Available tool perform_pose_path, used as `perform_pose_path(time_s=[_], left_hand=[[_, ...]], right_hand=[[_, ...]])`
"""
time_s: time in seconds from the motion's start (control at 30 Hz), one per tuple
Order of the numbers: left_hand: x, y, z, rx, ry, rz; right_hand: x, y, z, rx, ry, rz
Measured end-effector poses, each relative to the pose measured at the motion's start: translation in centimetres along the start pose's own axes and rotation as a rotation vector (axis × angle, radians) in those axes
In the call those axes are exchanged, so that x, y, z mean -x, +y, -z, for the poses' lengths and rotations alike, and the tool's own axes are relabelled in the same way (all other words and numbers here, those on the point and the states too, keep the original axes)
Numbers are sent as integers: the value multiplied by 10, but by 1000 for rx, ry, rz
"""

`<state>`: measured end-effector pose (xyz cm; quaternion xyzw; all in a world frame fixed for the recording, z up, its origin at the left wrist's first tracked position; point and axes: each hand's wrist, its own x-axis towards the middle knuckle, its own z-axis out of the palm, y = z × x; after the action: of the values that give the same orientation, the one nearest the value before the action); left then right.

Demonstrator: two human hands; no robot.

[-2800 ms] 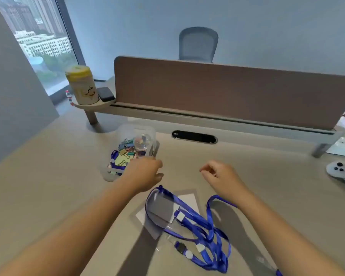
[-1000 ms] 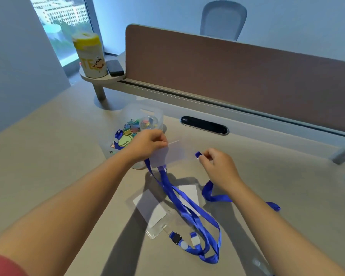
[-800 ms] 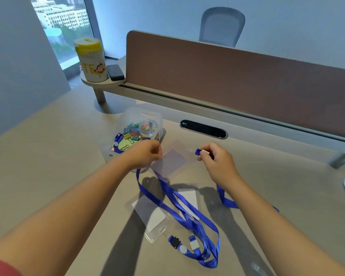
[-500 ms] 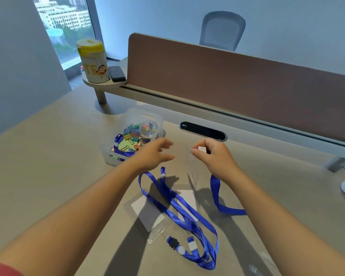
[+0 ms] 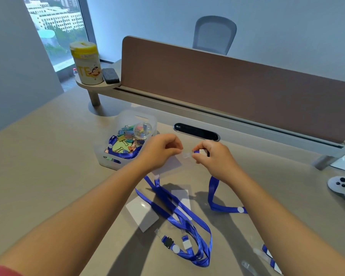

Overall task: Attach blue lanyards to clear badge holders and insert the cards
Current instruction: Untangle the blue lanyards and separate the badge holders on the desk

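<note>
My left hand [image 5: 160, 151] pinches the top of a clear badge holder [image 5: 170, 165] held above the desk. My right hand [image 5: 213, 156] grips the clip end of a blue lanyard [image 5: 214, 194], whose strap hangs down to the desk. The clear tab [image 5: 185, 155] of the holder sits between both hands' fingertips. On the desk below lie two white cards [image 5: 141, 213] [image 5: 182, 198], a second clear holder, and more blue lanyards [image 5: 195, 236] in a tangle with their clips.
A translucent bin [image 5: 127, 140] of coloured binder clips stands just left of my hands. A yellow-lidded canister [image 5: 86, 62] and black case sit on a raised shelf. A brown divider [image 5: 227, 84] runs across the back. A white controller [image 5: 343, 186] lies at right.
My hands came together: the left took hold of the clear holder again and the right brought the lanyard clip up to the holder's tab. The camera view shifted slightly.
</note>
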<state>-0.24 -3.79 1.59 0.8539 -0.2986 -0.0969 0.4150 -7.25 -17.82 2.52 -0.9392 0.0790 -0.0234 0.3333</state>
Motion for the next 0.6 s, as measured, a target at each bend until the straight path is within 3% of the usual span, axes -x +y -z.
perform_pose_path(time_s=[0.13, 0.33, 0.43, 0.6], left_hand=[[-1, 3, 10, 43, 14, 0], [4, 7, 8, -45, 255, -2], [11, 8, 9, -178, 195, -91], [12, 14, 13, -433, 135, -135]], right_hand=[[1, -4, -3, -116, -9, 7], [3, -20, -4, -535, -8, -148], [2, -25, -5, -647, -13, -203], [3, -28, -7, -603, -43, -190]])
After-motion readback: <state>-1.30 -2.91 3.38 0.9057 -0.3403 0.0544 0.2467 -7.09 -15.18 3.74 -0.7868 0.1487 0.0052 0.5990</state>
